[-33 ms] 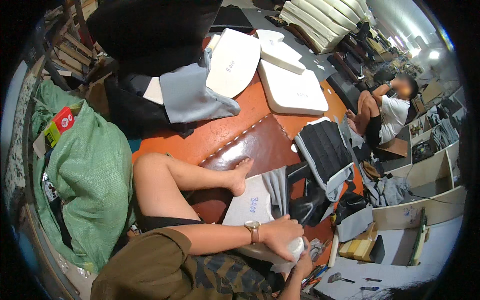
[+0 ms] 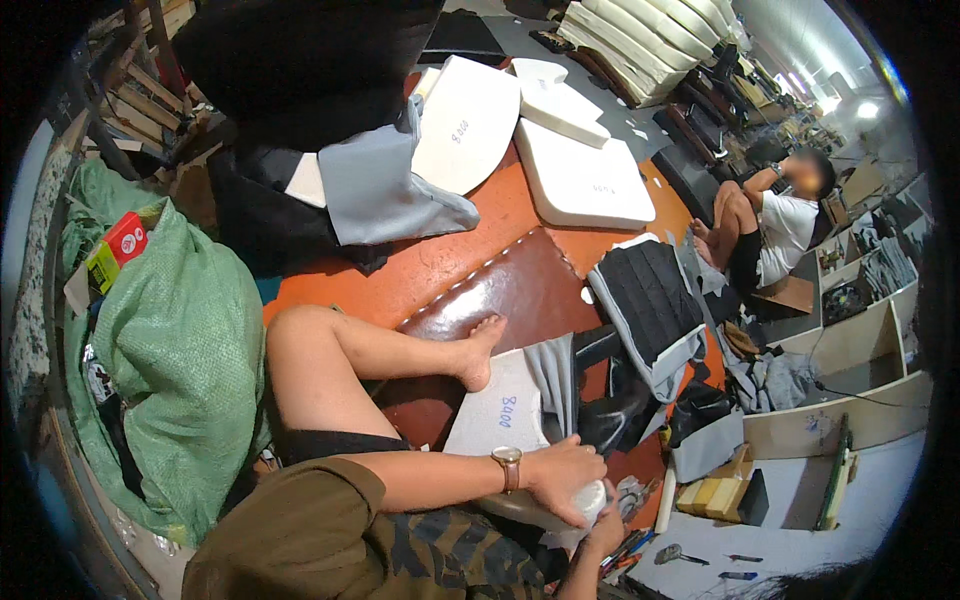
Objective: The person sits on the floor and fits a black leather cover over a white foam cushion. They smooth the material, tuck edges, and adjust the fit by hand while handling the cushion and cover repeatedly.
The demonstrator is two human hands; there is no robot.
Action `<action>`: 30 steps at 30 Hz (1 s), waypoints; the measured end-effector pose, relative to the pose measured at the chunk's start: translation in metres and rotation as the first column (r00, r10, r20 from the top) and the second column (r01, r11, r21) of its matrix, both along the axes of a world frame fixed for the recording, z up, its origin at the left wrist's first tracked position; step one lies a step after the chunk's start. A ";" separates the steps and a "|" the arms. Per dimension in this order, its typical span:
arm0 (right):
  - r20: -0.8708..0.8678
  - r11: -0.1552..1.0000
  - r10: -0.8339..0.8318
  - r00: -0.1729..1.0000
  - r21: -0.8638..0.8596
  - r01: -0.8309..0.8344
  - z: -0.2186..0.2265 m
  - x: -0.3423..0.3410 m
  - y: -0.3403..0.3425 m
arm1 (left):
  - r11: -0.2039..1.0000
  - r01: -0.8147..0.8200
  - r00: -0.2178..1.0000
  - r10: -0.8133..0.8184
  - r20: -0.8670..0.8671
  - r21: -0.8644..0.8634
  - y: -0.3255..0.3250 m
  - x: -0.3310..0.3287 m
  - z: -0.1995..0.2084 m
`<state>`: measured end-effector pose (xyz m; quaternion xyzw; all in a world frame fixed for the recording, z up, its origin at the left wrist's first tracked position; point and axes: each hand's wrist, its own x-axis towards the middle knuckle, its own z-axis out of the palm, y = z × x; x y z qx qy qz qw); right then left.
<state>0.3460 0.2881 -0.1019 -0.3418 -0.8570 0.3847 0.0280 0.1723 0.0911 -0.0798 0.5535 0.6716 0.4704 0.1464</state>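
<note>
- Foam pad: white, flat, rounded edges, lying across the person's lap and the brown quilted leather panel.
- Left hand clamped over the pad's near edge, fingers curled.
- Right hand beneath that edge, mostly hidden; grip unclear.
- Grey fabric drapes just beside the pad.

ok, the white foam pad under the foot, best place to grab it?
Take the white foam pad by its bare right long edge, coming in from the right, probably. The foot pins its far corner and the left hand covers the near end, while grey fabric drapes beside that edge, so a thumb-over pinch there looks freest.
</note>
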 end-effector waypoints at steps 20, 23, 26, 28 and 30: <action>-0.321 0.991 0.091 0.943 -0.062 -0.116 -0.005 0.000 -0.012 | 0.993 0.075 0.997 -0.077 -0.013 -0.095 -0.006 -0.001 0.006; -0.444 0.926 0.062 0.894 -0.310 -0.218 -0.028 0.002 0.001 | 0.997 0.061 0.998 -0.061 -0.011 -0.046 -0.009 0.000 0.010; -0.511 0.808 0.135 0.849 -0.439 -0.393 -0.051 -0.027 0.014 | 0.999 0.013 0.997 -0.016 -0.075 -0.044 -0.013 -0.007 0.011; -0.489 0.812 0.265 0.831 -0.351 -0.466 -0.042 -0.058 0.010 | 0.998 -0.054 0.992 0.048 -0.120 -0.042 -0.022 -0.015 0.014; -0.405 0.800 0.463 0.788 -0.191 -0.569 -0.023 -0.089 0.009 | 0.992 -0.129 0.983 0.126 -0.131 -0.009 -0.038 -0.021 0.019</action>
